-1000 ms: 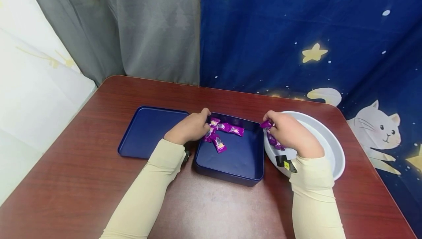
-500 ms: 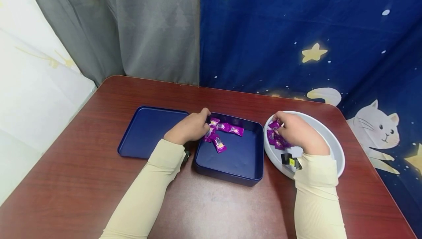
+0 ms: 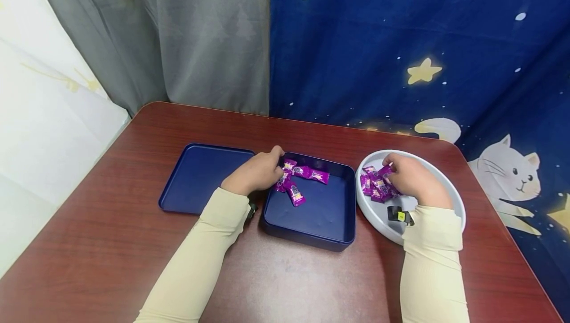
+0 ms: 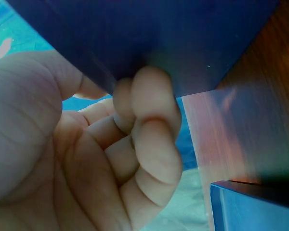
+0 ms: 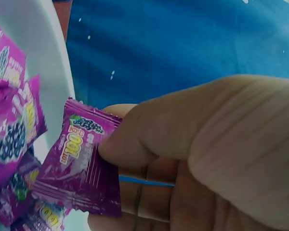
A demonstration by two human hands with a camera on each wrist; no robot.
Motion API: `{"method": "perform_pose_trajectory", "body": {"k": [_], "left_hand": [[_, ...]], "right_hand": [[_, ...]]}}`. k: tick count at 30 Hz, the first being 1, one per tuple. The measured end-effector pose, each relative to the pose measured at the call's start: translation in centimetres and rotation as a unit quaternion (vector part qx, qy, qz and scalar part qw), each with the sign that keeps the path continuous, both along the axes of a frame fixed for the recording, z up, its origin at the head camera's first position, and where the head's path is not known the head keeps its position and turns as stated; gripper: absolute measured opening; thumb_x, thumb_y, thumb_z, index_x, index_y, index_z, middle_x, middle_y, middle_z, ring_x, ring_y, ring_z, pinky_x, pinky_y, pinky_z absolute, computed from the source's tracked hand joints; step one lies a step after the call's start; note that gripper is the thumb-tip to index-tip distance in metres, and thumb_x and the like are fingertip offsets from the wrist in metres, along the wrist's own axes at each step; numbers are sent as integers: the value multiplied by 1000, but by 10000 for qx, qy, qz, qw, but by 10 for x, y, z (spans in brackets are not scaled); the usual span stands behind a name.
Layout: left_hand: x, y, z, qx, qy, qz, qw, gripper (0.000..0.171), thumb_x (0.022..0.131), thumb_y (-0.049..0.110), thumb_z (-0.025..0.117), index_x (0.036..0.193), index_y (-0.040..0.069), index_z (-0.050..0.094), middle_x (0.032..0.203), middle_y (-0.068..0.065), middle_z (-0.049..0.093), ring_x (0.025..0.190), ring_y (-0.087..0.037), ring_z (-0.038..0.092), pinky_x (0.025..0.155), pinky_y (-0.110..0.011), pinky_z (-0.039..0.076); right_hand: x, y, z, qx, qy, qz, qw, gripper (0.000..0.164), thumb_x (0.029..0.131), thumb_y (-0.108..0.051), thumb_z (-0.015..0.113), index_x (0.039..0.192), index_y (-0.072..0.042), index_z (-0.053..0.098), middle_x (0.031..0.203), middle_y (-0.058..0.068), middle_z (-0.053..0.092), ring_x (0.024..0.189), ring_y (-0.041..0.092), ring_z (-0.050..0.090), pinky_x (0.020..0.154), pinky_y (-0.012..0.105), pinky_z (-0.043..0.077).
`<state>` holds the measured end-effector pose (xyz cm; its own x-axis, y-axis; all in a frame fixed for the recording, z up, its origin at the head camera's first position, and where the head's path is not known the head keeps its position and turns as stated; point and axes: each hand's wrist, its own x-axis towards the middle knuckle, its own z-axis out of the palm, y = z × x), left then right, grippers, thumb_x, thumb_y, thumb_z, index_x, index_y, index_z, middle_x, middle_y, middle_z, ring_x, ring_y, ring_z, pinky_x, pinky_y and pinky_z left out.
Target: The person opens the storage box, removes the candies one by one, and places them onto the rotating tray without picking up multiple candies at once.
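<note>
- The right hand (image 3: 414, 180) pinches one purple candy packet (image 5: 79, 159) above the white tray (image 3: 370, 212), its thumb on the printed face and fingers behind, closed to little more than the packet's thickness
- The grip takes one side of the packet between its two crimped ends, leaving most of the printed face showing; whether the packet touches the pile beside it, I cannot tell
- It should handle as very light, with a slick, crinkly wrapper and probably a small firm or chewy piece inside; a gentle pinch across the plump middle looks surest, while a bare edge of film might slip
- The loose packets (image 3: 377, 184) lie heaped in the left part of the tray, partly hidden by the hand; they would likely slide over one another, so the topmost are the easiest to take singly
- The left hand (image 3: 256, 172) holds the blue box (image 3: 322, 214) near its back left corner, fingers curled against the outer wall and thumb apparently over the rim
- The box looks stiff and smooth, fairly light, and best steadied by that rim
- Several boxed candies (image 3: 296, 194) cluster towards its back left, and the blue lid (image 3: 191, 184) lies flat on the counter (image 3: 285, 288) to the left
</note>
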<state>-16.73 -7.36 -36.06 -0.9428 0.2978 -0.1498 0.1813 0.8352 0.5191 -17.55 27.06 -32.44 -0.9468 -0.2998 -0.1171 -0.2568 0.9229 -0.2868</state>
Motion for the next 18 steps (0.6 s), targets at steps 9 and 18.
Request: {"method": "perform_pose_trajectory", "body": {"k": [9, 18], "left_hand": [[0, 0, 0, 30, 22, -27, 10000, 45, 92, 19, 49, 133, 9, 37, 76, -8, 58, 69, -19, 56, 70, -36, 47], [0, 0, -1, 19, 61, 1, 10000, 44, 91, 19, 49, 133, 9, 37, 77, -7, 59, 72, -19, 56, 72, -36, 48]], "right_hand": [[-3, 4, -7, 45, -377, -132, 9992, 34, 81, -1, 53, 115, 3, 56, 102, 27, 62, 82, 31, 57, 74, 49, 48], [-6, 5, -11, 52, -421, -101, 9990, 35, 80, 1, 51, 115, 4, 56, 102, 28, 62, 84, 32, 57, 76, 50, 47]]}}
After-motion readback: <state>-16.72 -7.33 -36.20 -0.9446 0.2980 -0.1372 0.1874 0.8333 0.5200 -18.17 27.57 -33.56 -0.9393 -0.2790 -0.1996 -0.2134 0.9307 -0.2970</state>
